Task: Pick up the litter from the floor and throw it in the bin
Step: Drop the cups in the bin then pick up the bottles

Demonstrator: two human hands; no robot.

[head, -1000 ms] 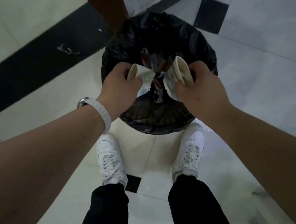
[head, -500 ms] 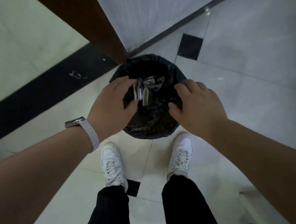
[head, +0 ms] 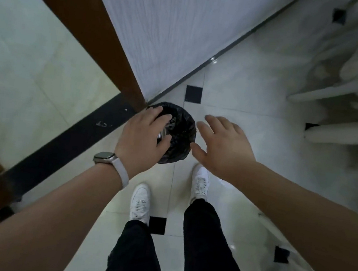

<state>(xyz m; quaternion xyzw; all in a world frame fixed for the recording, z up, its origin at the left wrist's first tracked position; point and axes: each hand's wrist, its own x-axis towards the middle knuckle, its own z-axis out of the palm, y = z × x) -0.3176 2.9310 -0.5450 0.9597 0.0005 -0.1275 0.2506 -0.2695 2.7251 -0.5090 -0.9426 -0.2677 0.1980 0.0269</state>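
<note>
Our left hand [head: 144, 135] and right hand [head: 222, 145] hover with fingers spread, holding nothing, over the black-lined bin [head: 181, 133]. Pale crumpled litter [head: 169, 124] shows inside it between the left fingers, so we judge this load delivered. A small scrap [head: 103, 123] on the dark floor strip [head: 63, 143] to the left seems yet to be collected, and we can read no brand or writing anywhere, the watch [head: 103, 156] included.

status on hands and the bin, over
Left hand over bin, grip open, empty. Right hand beside it, open, empty. Litter inside bin. Small scrap on dark strip, left.
</note>
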